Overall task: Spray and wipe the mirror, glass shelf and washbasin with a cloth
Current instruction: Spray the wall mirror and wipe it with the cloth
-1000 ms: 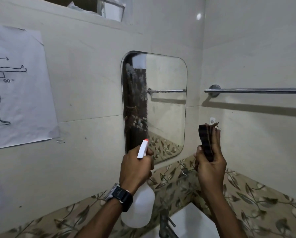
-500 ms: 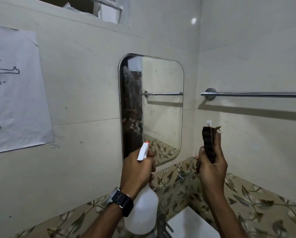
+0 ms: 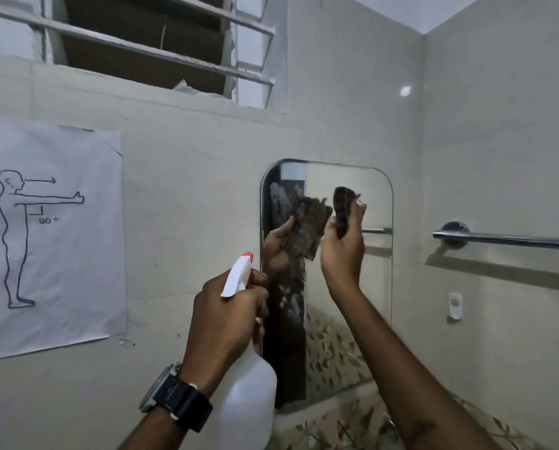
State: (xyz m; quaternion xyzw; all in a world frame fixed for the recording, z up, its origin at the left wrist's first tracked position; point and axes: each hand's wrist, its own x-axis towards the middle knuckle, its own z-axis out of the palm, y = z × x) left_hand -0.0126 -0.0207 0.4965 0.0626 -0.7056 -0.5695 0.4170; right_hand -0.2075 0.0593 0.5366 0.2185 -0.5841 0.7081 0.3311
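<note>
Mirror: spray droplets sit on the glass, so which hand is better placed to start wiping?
Right. The right hand holds the dark cloth raised in front of the upper part of the mirror, beside the droplets. The left hand is lower, wrapped around the spray bottle.

My right hand [image 3: 341, 254] presses a dark, folded cloth [image 3: 341, 207] against the upper part of the rounded wall mirror [image 3: 346, 280], whose left side is speckled with spray droplets. My left hand [image 3: 229, 319] grips an upright white spray bottle [image 3: 250, 401] with a red-tipped nozzle, just before the mirror's lower left edge.
</note>
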